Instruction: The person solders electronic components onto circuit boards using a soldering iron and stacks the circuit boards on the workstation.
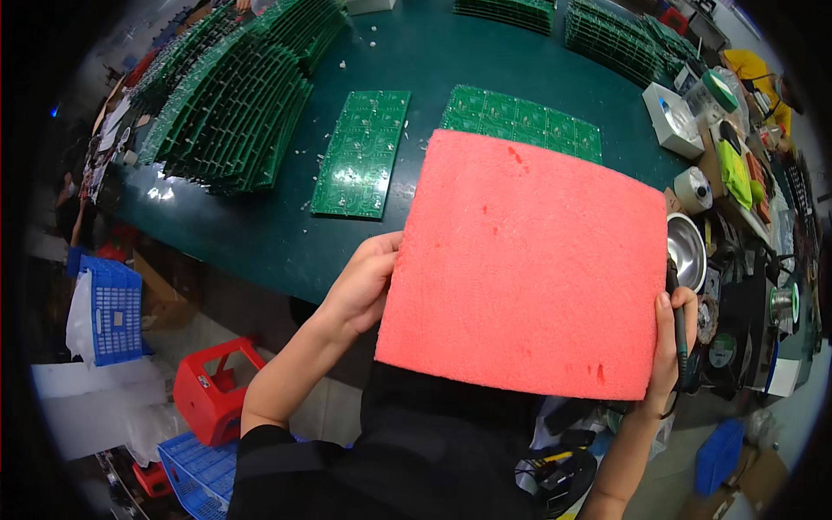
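Note:
A large pink-red foam sheet (529, 269) is raised in front of me, tilted and above the table's near edge. My left hand (360, 282) is closed on its left edge, with the fingertips partly hidden behind it. My right hand (672, 342) grips the lower right edge, the thumb along the side. A dark corded handle (674, 279), looking like a soldering iron, runs between that thumb and the fingers; its tip is not clear. Beyond the foam lies a green circuit board panel (520, 121), partly covered from view. Another circuit board panel (362, 156) lies flat to its left.
Stacked circuit board panels (234, 104) stand at the table's left, with more stacks (611, 39) at the far right. A white box (672, 121), a metal bowl (686, 251) and a solder spool (784, 303) crowd the right. A red stool (217, 390) stands below left.

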### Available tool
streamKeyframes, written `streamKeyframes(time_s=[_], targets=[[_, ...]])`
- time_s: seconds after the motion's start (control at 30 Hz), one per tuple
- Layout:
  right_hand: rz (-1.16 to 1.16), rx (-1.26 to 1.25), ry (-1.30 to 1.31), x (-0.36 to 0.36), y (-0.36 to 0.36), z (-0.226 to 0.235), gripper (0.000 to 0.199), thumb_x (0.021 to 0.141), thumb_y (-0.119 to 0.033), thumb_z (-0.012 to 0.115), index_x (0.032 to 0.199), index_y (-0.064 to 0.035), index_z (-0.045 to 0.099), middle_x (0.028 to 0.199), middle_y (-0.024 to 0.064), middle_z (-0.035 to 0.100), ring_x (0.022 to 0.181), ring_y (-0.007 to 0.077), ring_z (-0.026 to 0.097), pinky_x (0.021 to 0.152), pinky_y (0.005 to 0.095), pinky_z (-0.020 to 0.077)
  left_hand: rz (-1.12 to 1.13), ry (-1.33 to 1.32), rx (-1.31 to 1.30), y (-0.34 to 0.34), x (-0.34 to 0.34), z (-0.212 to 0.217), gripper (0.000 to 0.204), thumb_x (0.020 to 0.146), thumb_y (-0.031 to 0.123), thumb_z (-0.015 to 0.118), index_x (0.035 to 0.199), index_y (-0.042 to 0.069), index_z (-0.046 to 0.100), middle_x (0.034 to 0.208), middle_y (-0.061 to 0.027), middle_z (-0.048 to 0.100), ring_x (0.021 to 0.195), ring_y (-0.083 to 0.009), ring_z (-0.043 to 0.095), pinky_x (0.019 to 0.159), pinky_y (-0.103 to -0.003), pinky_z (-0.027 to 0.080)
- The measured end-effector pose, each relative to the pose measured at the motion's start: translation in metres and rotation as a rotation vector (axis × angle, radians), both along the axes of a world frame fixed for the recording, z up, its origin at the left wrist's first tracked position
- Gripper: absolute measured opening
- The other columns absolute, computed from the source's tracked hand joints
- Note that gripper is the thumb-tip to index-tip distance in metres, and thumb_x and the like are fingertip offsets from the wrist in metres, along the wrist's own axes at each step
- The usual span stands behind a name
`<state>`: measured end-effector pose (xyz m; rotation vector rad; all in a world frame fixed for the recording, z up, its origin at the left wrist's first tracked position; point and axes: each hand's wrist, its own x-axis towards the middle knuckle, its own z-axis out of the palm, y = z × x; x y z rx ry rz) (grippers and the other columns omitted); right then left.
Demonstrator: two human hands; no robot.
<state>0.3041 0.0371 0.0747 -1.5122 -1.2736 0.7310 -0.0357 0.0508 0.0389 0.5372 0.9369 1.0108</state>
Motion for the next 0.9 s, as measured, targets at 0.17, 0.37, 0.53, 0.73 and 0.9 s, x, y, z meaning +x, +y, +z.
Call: streamKeyframes(time_s=[0.17,0.37,0.53,0.73,0.9], targets=[[0.023,-0.008,-0.024,0.003,-0.010,-0.003,0.013,0.094,-0.008,0.056,0.094,-0.0065,0.043,0.084,0.0004,0.048,0.080,0.0069,0.042,0.076,0.0216,0.0369,0.003,-0.085,-0.018,-0.018,0.001,-0.006,0.028,0.093,0.005,0.051,0.118,-0.007,0.056,0.104,-0.0085,0.066,0.084,-0.0083,0.065,0.074,-0.022,0.053],[0.085,-0.019,0.068,-0.001,-0.016,-0.004,0.019,0.093,-0.010,0.060,0.094,-0.0077,0.041,0.086,0.0010,0.048,0.079,0.0068,0.042,0.076,0.0221,0.0375,0.039,-0.127,0.050,-0.029,-0.003,0.000,0.029,0.093,0.003,0.049,0.120,-0.006,0.055,0.104,-0.0080,0.066,0.085,-0.0077,0.064,0.075,-0.022,0.052],[0.111,-0.072,0.145,-0.005,-0.015,-0.005,0.024,0.091,-0.011,0.063,0.093,-0.0094,0.039,0.085,-0.0004,0.045,0.077,0.0059,0.038,0.072,0.0206,0.0339,0.042,-0.064,0.039,-0.021,-0.012,0.000,0.029,0.099,0.016,0.048,0.119,-0.003,0.057,0.109,-0.0068,0.065,0.092,-0.0090,0.063,0.080,-0.025,0.050],[0.148,-0.003,0.304,0.011,0.003,-0.001,0.026,0.087,-0.008,0.065,0.097,-0.0095,0.041,0.091,0.0011,0.050,0.085,0.0075,0.043,0.081,0.0223,0.0350,-0.268,0.333,0.270,0.014,-0.026,0.026,0.055,0.084,0.030,0.071,0.126,-0.001,0.053,0.105,-0.0045,0.064,0.088,-0.0073,0.058,0.074,-0.024,0.047],[0.270,0.129,0.165,0.053,0.021,-0.004,0.049,0.080,-0.022,0.076,0.113,-0.0045,0.043,0.114,0.0121,0.057,0.096,0.0164,0.056,0.085,0.0295,0.0456,-0.528,0.568,1.285,0.060,-0.036,0.023,0.044,0.076,0.009,0.077,0.115,0.001,0.058,0.105,-0.0079,0.067,0.095,-0.0162,0.063,0.074,-0.028,0.046]])
